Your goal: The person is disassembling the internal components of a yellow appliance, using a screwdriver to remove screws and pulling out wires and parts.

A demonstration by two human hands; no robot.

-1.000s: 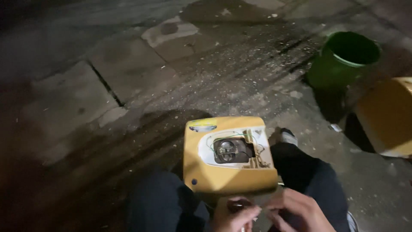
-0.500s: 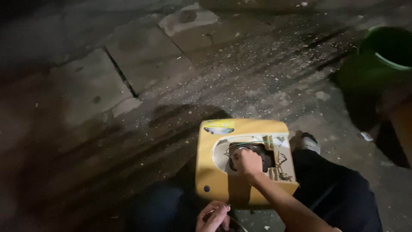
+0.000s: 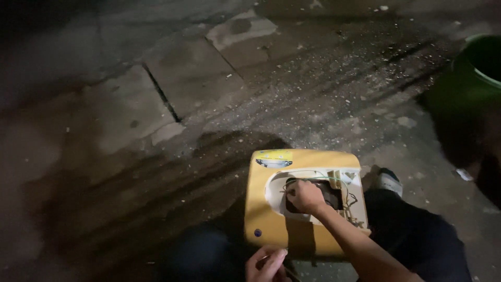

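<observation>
A yellow appliance housing [image 3: 266, 214] lies across my lap, its white-rimmed opening [image 3: 274, 190] showing wires and a dark part inside. My right hand [image 3: 306, 197] reaches into that opening with the fingers curled, and a thin tip pokes out to its left. My left hand [image 3: 266, 263] is at the bottom edge, just below the housing. Its fingers pinch something thin, which is partly cut off by the frame.
I sit on a dark, gritty concrete floor [image 3: 172, 104] with cracks and pale patches. A green bucket [image 3: 482, 60] stands at the far right. My shoe [image 3: 390, 183] and dark trouser leg [image 3: 417, 240] lie to the right of the housing.
My right hand rose from beside the left hand below the housing and went into the opening. The view shifted, so the green bucket now sits at the right edge.
</observation>
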